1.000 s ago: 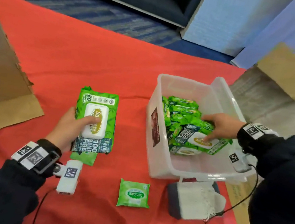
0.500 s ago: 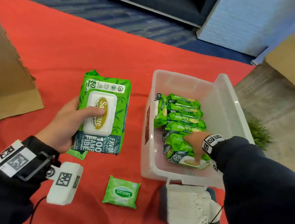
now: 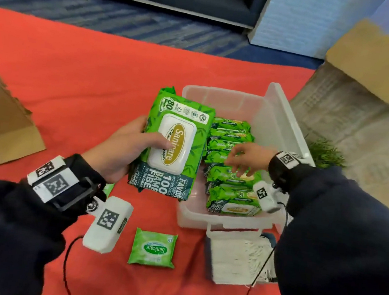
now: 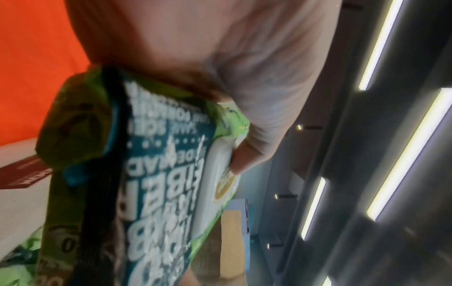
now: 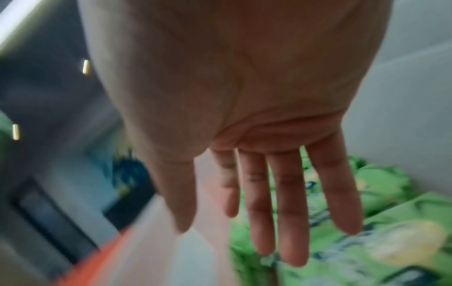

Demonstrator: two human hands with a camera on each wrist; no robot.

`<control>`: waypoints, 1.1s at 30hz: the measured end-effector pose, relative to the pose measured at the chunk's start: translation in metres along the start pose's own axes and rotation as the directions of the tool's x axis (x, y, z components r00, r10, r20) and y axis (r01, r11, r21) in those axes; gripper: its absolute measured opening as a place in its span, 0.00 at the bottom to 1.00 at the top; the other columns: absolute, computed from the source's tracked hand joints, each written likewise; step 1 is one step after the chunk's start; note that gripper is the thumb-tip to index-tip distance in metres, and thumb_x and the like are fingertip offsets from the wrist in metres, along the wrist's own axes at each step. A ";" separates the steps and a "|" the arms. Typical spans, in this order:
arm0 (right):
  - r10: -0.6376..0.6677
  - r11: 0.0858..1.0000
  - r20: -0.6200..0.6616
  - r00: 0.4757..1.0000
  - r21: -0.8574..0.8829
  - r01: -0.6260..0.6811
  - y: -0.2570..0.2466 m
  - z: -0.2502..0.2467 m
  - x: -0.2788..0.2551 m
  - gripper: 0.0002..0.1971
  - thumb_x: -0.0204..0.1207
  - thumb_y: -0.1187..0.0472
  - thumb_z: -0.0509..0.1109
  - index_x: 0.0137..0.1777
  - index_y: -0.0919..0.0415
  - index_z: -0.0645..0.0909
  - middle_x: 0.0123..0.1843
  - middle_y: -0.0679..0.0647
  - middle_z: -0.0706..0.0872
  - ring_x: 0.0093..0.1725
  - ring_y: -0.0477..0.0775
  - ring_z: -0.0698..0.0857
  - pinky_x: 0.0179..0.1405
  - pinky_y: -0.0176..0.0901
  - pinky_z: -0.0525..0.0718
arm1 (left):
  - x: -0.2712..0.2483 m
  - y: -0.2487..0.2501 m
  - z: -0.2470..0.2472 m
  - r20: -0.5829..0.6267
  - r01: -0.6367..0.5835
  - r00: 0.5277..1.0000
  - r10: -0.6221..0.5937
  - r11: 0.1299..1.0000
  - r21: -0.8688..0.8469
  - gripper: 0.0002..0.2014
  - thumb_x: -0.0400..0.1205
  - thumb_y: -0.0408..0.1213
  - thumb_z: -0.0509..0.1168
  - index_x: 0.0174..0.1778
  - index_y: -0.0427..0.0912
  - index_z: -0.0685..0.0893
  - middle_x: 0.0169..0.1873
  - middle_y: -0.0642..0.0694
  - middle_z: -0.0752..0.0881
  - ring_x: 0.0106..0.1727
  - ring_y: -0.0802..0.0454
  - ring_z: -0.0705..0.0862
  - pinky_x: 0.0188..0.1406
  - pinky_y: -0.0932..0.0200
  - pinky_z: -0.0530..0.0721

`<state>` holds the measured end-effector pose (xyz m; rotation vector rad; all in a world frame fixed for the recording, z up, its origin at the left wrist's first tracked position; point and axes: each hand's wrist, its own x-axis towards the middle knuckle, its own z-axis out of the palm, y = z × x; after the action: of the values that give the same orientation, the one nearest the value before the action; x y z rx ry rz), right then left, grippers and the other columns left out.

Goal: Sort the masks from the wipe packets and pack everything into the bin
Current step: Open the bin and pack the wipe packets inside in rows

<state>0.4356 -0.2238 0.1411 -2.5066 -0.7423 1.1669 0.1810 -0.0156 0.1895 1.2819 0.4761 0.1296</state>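
A red cloth (image 3: 86,80) fills the head view's centre; the left hand (image 3: 124,148) clamps a large green wipe packet (image 3: 177,142), white flip lid up, at the clear bin (image 3: 275,123)'s left rim; the right hand (image 3: 248,156) hovers slack-fingered over packets standing in the bin; a small packet (image 3: 153,249) and white masks (image 3: 236,258) lie lower centre.

Left wrist: thumb (image 4: 247,158) presses the lid; teal band blurred.

Right wrist: fingers (image 5: 291,203) straight, holding nothing.

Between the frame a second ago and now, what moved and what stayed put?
The left hand lifted the large wipe pack off the red cloth and carried it toward the bin. The right hand let go of the packs inside and now hovers open. The small packet and masks stayed put.
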 end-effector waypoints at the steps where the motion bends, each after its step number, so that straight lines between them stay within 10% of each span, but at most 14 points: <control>1: 0.000 0.986 -0.067 0.998 0.165 0.011 -0.001 -0.007 -0.013 0.12 0.80 0.50 0.77 0.52 0.57 0.81 0.39 0.57 0.91 0.35 0.58 0.89 0.31 0.46 0.85 | 0.009 0.006 0.009 0.017 -0.022 1.000 0.020 0.997 0.074 0.32 0.66 0.29 0.76 0.68 0.40 0.80 0.57 0.38 0.92 0.53 0.41 0.92 0.55 0.42 0.90; 5: 0.115 0.845 -0.342 0.933 0.527 0.089 0.020 0.002 -0.067 0.05 0.85 0.60 0.67 0.46 0.55 0.77 0.30 0.55 0.82 0.24 0.55 0.80 0.24 0.46 0.84 | 0.051 0.023 0.048 0.166 -0.113 0.985 0.042 0.888 0.447 0.30 0.63 0.37 0.85 0.61 0.44 0.84 0.52 0.46 0.94 0.52 0.48 0.92 0.57 0.44 0.91; 9: 0.276 0.651 -0.626 0.730 0.680 0.337 0.064 0.055 -0.100 0.02 0.73 0.51 0.67 0.41 0.46 0.77 0.31 0.55 0.77 0.26 0.55 0.75 0.25 0.48 0.76 | 0.090 0.011 0.102 0.371 -0.295 0.921 -0.118 0.412 0.862 0.36 0.59 0.61 0.83 0.59 0.48 0.83 0.52 0.51 0.91 0.52 0.47 0.89 0.55 0.48 0.88; 12: 0.308 0.641 -0.753 0.582 0.616 0.458 0.086 0.082 -0.103 0.06 0.69 0.43 0.68 0.40 0.42 0.79 0.29 0.50 0.77 0.30 0.55 0.75 0.32 0.56 0.74 | 0.109 -0.021 0.151 0.431 -0.412 0.867 -0.250 0.126 0.902 0.35 0.70 0.57 0.82 0.65 0.41 0.78 0.59 0.44 0.85 0.56 0.43 0.83 0.50 0.52 0.80; 15: 0.198 0.752 -0.838 0.509 0.463 0.469 0.099 0.094 -0.096 0.06 0.80 0.47 0.68 0.43 0.46 0.79 0.31 0.46 0.80 0.34 0.52 0.78 0.36 0.60 0.78 | 0.126 -0.060 0.191 0.455 -0.485 0.791 -0.409 0.036 0.874 0.43 0.72 0.57 0.81 0.76 0.38 0.73 0.69 0.39 0.82 0.65 0.38 0.81 0.60 0.48 0.83; 24: 0.001 0.925 -0.839 0.544 0.207 0.319 0.113 0.099 -0.087 0.08 0.88 0.53 0.63 0.47 0.52 0.76 0.37 0.55 0.84 0.41 0.65 0.83 0.39 0.59 0.79 | 0.144 -0.118 0.244 0.489 -0.635 0.711 -0.505 -0.163 0.755 0.35 0.69 0.60 0.79 0.63 0.39 0.84 0.54 0.42 0.88 0.50 0.40 0.86 0.52 0.49 0.87; 33: 0.012 0.885 -0.699 0.715 0.341 0.318 0.118 0.076 -0.081 0.11 0.87 0.55 0.62 0.43 0.56 0.78 0.37 0.58 0.85 0.42 0.63 0.83 0.43 0.58 0.81 | 0.151 -0.137 0.254 0.438 -0.649 0.717 -0.542 -0.288 0.704 0.09 0.84 0.35 0.64 0.43 0.36 0.86 0.31 0.46 0.85 0.40 0.44 0.84 0.45 0.57 0.86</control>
<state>0.3719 -0.3644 0.0908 -2.1634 -0.4026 0.2222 0.3976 -0.2284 0.0720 2.9878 -0.5491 -1.0408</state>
